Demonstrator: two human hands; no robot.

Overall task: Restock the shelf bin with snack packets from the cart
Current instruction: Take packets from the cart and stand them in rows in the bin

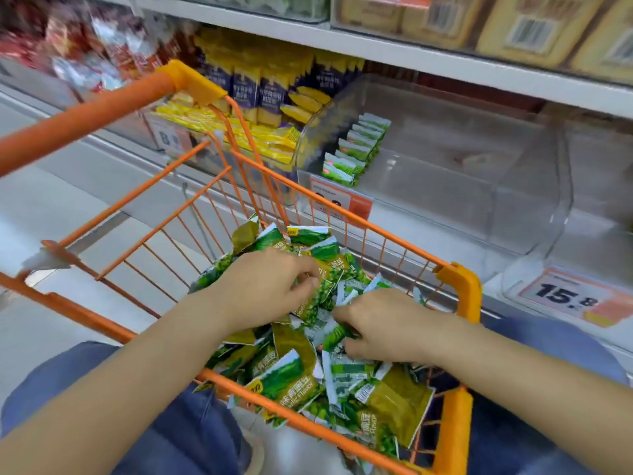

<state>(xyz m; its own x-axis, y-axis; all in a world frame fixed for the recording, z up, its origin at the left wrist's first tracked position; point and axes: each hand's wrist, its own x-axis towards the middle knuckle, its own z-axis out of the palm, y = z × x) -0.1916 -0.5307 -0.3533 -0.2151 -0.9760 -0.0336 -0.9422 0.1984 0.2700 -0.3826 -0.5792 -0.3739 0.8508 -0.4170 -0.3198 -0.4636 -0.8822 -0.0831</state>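
An orange wire cart (457, 286) holds a heap of green snack packets (291, 375). Both hands are down in the heap. My left hand (263, 286) curls its fingers round packets near the top of the pile. My right hand (380, 323) pinches a green packet just to the right of it. On the shelf behind the cart stands a clear plastic bin (479, 186). A single row of the same green packets (356, 149) stands upright along its left side; the other part of its floor is bare.
Left of the clear bin is a bin of yellow packets (267, 138), with purple-and-yellow packs behind. Orange price tags (568, 296) hang on the shelf edge. An upper shelf (411, 53) overhangs the bin. Blue-trousered knees flank the cart.
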